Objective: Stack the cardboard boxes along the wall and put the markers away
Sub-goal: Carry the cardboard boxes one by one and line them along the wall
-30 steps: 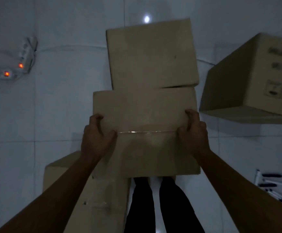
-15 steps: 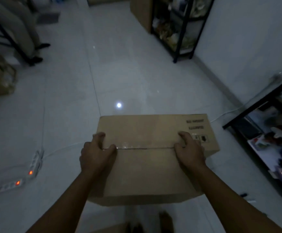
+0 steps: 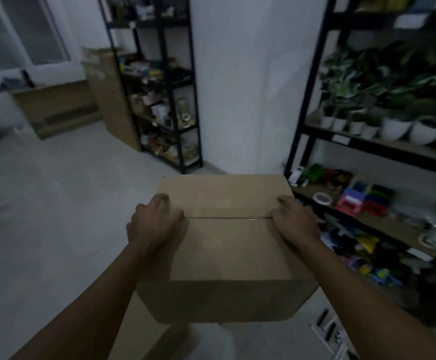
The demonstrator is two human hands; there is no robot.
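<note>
"What is the room like?"
"It is dim, with a pale floor [image 3: 55, 203] and a white wall [image 3: 245, 87] at 12 o'clock. Black shelves [image 3: 341, 141] at 2 o'clock hold potted plants [image 3: 393, 126]."
"Where is the cardboard box [image 3: 227, 245]?"
"In the middle, off the floor. The left hand [image 3: 154, 224] grips its left edge, the right hand [image 3: 294, 222] its right edge. Markers [image 3: 328, 331] lie on the floor at 5 o'clock."

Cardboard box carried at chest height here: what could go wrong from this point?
The cardboard box hides the floor ahead, so the markers lying by the feet could be stepped on. The left hand and right hand press only its upper side edges, so it might slip. The shelf stands close on the right.
</note>
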